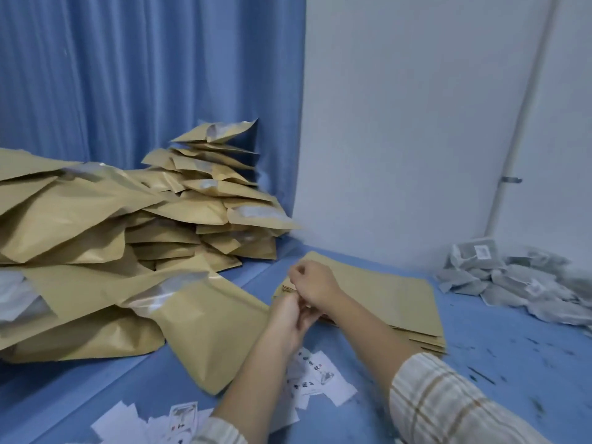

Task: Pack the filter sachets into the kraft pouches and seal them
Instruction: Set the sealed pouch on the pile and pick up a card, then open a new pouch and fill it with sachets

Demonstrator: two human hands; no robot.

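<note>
A flat stack of empty kraft pouches (pixel 394 293) is laid on the blue table (pixel 480 354), and its near-left corner is worked by both hands. The corner is pinched between the curled fingers of the right hand (pixel 312 283); the left hand (pixel 288 318) is held just below it, its fingers curled at the same corner, though exactly what is gripped there cannot be told. Left of the stack, a large heap of filled pouches (pixel 112 251) is piled against a blue curtain (pixel 144 75). Right of the stack, well apart, grey filter sachets (pixel 525 283) are heaped beside a white wall (pixel 416 123). In front of the stack, white paper slips (pixel 320 376) are scattered beneath the forearms.
</note>
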